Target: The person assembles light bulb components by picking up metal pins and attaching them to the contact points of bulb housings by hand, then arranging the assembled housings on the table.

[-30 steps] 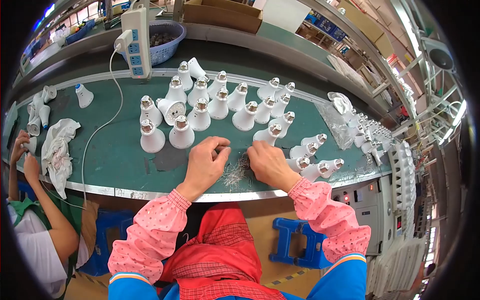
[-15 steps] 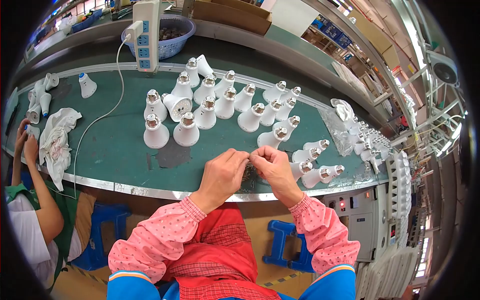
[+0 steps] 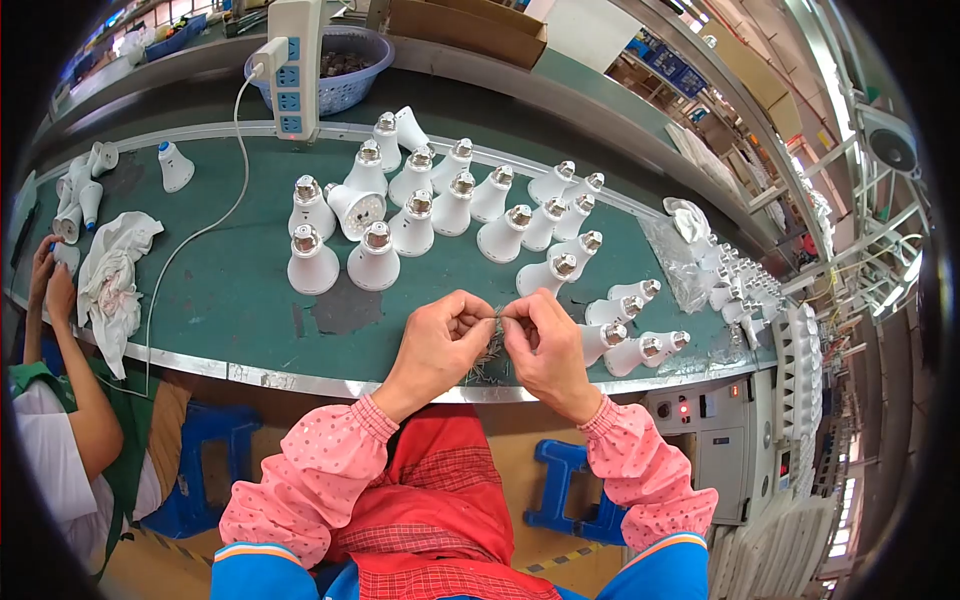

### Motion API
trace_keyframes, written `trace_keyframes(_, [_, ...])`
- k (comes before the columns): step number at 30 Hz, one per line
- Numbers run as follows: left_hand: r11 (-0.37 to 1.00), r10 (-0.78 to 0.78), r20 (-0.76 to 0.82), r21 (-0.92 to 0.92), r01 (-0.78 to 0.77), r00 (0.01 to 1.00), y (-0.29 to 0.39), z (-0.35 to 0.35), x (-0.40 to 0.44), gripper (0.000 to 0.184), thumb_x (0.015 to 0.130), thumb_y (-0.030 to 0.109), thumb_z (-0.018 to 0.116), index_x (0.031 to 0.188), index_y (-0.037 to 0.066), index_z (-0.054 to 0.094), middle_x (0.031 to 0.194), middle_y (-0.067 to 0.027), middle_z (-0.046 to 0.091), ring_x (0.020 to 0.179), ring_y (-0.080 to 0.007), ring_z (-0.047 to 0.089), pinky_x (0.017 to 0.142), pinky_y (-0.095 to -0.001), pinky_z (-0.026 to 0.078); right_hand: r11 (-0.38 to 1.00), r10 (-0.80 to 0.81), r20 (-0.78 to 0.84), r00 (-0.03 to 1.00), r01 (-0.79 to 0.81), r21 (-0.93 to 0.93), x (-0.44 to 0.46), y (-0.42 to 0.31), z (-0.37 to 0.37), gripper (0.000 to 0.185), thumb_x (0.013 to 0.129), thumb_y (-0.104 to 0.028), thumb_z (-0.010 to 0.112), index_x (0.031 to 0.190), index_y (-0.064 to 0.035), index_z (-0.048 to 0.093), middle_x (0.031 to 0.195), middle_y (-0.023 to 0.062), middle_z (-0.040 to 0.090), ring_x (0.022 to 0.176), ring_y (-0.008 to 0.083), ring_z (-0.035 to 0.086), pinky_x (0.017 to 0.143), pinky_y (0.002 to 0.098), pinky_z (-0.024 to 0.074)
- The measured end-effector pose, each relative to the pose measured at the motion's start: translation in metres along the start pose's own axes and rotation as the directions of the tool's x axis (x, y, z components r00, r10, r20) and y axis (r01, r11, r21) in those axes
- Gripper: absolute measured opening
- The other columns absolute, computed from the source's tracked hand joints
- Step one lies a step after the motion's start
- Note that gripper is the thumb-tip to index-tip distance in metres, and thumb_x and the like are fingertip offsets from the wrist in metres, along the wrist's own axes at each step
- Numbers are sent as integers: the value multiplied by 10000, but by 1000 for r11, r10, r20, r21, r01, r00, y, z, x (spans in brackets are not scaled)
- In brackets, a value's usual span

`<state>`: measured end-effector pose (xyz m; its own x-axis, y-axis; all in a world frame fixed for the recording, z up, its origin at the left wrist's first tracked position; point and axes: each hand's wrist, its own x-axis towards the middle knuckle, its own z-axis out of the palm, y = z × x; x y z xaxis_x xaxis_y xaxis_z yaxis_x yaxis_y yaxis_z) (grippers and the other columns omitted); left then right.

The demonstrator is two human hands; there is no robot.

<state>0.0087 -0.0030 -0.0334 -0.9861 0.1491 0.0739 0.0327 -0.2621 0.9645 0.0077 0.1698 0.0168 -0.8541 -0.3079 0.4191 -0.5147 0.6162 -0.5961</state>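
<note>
My left hand (image 3: 446,340) and my right hand (image 3: 545,345) meet fingertip to fingertip above the front edge of the green table (image 3: 240,320). Both are pinched closed; whatever lies between the fingertips is too small to make out. Below and between them lies a small pile of thin metal pins (image 3: 488,370), partly hidden by the hands. Just beyond stand several white bulb housings with metal screw caps, among them one (image 3: 373,262) past my left hand and one (image 3: 545,275) past my right hand. One housing (image 3: 357,210) lies tipped, its open face showing.
A co-worker's hands (image 3: 55,280) hold a white part at the left, beside a crumpled white cloth (image 3: 112,280). A white cable runs down from a power strip (image 3: 296,75) near a blue basket (image 3: 350,90). More bulbs (image 3: 735,285) stand at the right beside plastic film (image 3: 672,255).
Both hands have risen from the pin pile and come together at the fingertips. The view has shifted slightly. The co-worker's hands have moved a little at the left.
</note>
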Motion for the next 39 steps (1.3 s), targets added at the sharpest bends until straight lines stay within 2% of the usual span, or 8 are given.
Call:
trace_keyframes(5, [999, 25, -14, 25, -24, 1000, -4, -3, 0, 43, 968, -3, 686, 998, -28, 668, 853, 6, 680, 731, -29, 621, 619, -197, 502, 999, -23, 18, 1000, 22, 23, 3, -5, 3, 136, 876, 39, 704, 992, -9, 652, 909, 122, 629, 708, 287, 677, 622, 397, 538])
trace_keyframes(8, [999, 8, -16, 36, -8, 1000, -4, -5, -1, 34, 958, -2, 686, 976, -26, 669, 831, 16, 674, 725, -21, 609, 613, -195, 495, 985, -129, 27, 991, 131, -116, 3, 2, 7, 146, 855, 19, 710, 978, -26, 644, 898, 120, 615, 709, 322, 666, 614, 424, 532])
trace_keyframes(23, [981, 9, -144, 192, 19, 990, -9, 10, -4, 40, 849, -12, 694, 855, 5, 658, 734, 38, 643, 651, -8, 551, 570, -209, 456, 937, -128, -15, 992, 116, -329, -21, 4, 5, 194, 807, -8, 728, 937, -51, 590, 867, 112, 585, 684, 346, 643, 571, 447, 507])
trace_keyframes(27, [990, 29, -165, 142, -6, 986, -7, 7, -2, 50, 834, 11, 699, 842, -2, 651, 709, 1, 656, 630, -41, 581, 576, -245, 490, 912, 22, 185, 982, 56, -405, -41, 6, -29, 161, 830, -38, 738, 936, -34, 617, 864, 126, 600, 697, 356, 651, 573, 437, 508])
trace_keyframes(30, [990, 93, -110, 119, -80, 990, -12, 7, -6, 51, 888, -23, 688, 892, 11, 649, 783, 39, 649, 676, -2, 558, 586, -200, 459, 964, 156, 335, 929, -69, -256, -52, 1, -43, 166, 858, -59, 769, 973, -12, 659, 854, 124, 624, 689, 309, 666, 591, 392, 528])
trace_keyframes(34, [984, 144, -79, 119, -134, 986, -10, 19, -14, 70, 901, -29, 697, 901, 18, 645, 801, 45, 641, 682, 4, 540, 587, -191, 448, 938, 320, 104, 942, -330, 105, -41, -12, -32, 164, 912, -51, 774, 1029, 19, 682, 873, 91, 693, 698, 162, 672, 620, 297, 537])
trace_keyframes(36, [978, 167, -74, 140, -156, 983, -3, 23, -17, 83, 896, -31, 707, 896, 22, 644, 791, 49, 632, 675, 7, 523, 579, -190, 437, 859, 395, 77, 915, -398, 323, -37, -6, -19, 152, 932, -32, 761, 1044, 31, 679, 883, 76, 716, 714, 98, 657, 634, 261, 534])
trace_keyframes(39, [955, 219, -76, 221, -198, 973, 6, 23, -23, 98, 888, -34, 717, 883, 23, 638, 777, 52, 619, 664, 11, 497, 565, -191, 418, 785, 444, 149, 883, -464, 411, -32, -9, -17, 89, 970, -22, 711, 1027, 33, 669, 846, 38, 702, 724, 61, 641, 634, 236, 524])
